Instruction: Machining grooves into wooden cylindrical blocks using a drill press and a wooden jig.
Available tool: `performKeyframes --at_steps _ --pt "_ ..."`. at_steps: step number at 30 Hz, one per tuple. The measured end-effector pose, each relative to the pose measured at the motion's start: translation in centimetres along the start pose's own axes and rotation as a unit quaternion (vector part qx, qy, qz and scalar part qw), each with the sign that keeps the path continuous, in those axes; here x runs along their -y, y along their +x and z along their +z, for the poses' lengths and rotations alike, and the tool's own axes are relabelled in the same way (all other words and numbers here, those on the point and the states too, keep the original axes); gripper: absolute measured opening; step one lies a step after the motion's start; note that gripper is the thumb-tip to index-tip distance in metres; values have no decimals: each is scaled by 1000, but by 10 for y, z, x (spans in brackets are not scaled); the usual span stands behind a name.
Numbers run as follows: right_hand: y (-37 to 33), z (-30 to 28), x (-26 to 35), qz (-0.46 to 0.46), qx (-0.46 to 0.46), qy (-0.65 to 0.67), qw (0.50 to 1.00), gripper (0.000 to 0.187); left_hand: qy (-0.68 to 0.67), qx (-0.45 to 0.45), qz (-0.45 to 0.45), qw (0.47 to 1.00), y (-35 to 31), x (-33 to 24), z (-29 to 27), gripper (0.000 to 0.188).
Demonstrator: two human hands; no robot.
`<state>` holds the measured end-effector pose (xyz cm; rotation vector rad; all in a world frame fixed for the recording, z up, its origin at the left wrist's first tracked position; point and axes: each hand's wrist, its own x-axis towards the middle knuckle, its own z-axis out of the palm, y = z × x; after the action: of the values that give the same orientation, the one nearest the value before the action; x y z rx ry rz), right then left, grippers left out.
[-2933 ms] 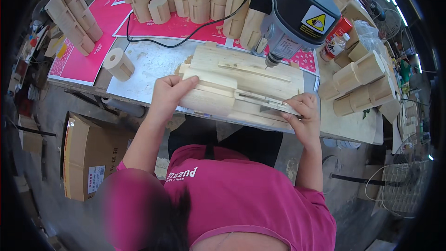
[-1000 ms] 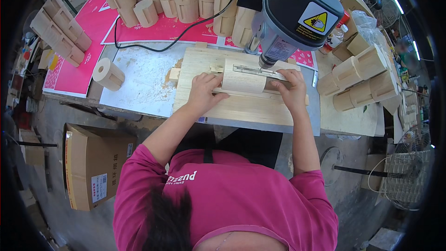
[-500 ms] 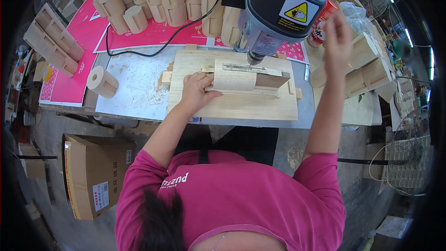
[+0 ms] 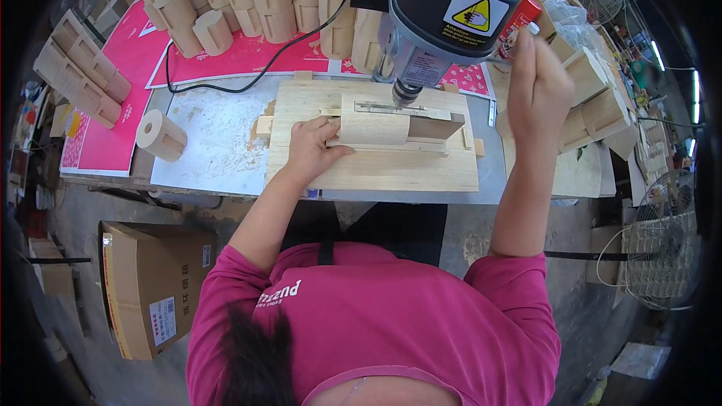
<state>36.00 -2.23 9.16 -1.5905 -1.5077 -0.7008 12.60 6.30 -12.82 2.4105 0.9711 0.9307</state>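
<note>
**Pale wooden cylinder (image 4: pixel 370 129) lies on its side below the drill**

From where I stand, the workbench (image 4: pixel 492 184) takes up the most room, with the dark-topped drill press (image 4: pixel 451 7) rising over it. A broad, light wooden board (image 4: pixel 368 171) sits flat on the bench, and the cylinder rests on it, in front of the press. The wood is plain and smooth, creamy in colour, its near side rounded. Its long axis runs left to right, almost in line with the bench's front edge, dipping a little toward the person's right. One end meets the left hand (image 4: pixel 312 146); the other points right.

That hand presses at the left end, fingers on top and thumb spread along the near side; I cannot tell how tightly it grips. The right hand (image 4: pixel 540 86) is raised beside the press, well apart from the wood, fingers curled; I cannot tell whether they close on anything. A narrow metal bar (image 4: pixel 438 115) lies along the cylinder's upper side and sticks out past its right end. Smallest is the drill chuck (image 4: pixel 405 93), pointing down above the bar.
</note>
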Motion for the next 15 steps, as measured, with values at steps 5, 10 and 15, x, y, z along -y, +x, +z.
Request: performKeyframes --at_steps 5,10,15 --pt "-60 10 -5 -6 -40 147 988 15 4 2 -1 1000 1 1 1 48" --pt "-108 43 -12 61 -1 200 978 16 5 14 -10 1000 3 -1 -1 50" --pt "-122 64 -18 67 -7 252 965 17 6 16 -19 1000 2 0 -1 50"
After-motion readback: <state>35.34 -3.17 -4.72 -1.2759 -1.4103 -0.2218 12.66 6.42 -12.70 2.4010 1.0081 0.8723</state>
